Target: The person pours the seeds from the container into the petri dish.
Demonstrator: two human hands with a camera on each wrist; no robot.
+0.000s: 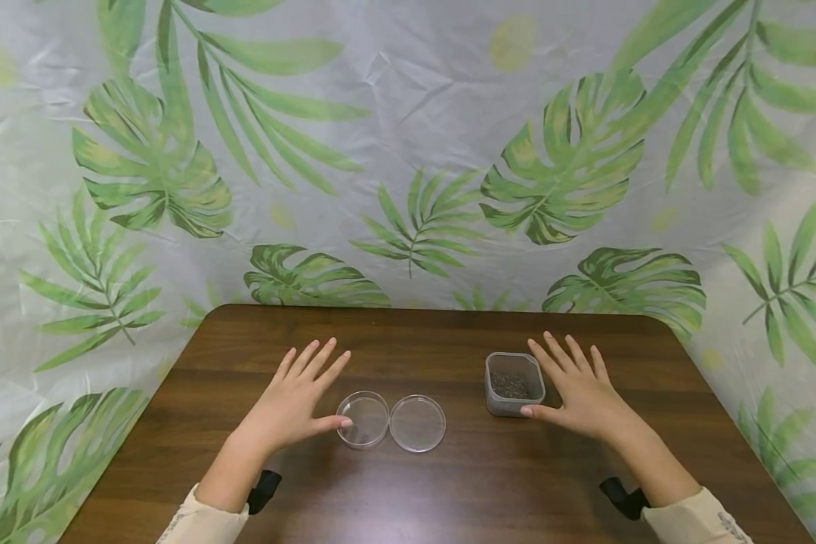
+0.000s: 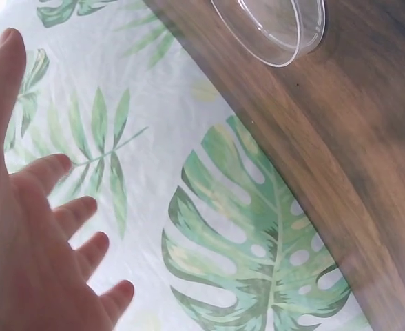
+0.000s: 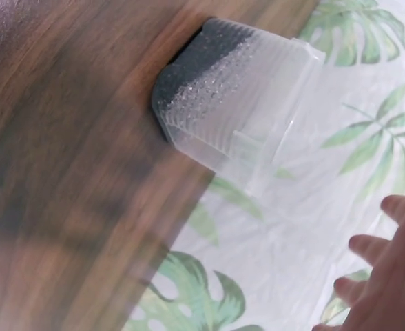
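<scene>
The left petri dish half (image 1: 366, 432) and the right petri dish half (image 1: 418, 425) lay side by side near the middle of the brown wooden table (image 1: 489, 483), left of a square plastic tub (image 1: 502, 408) of dark granules (image 1: 510, 384). The left hand (image 1: 291, 406), fingers spread wide, held nothing near the left half. The right hand (image 1: 580, 399), equally spread, held nothing near the tub.

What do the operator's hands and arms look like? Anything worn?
Left hand and right hand are bare: no gloves or rings visible. Left sleeve and right sleeve are cream, grey-patterned, motif unclear. A black piece shows beside the left sleeve, a second black piece beside the right. No cables visible.
</scene>
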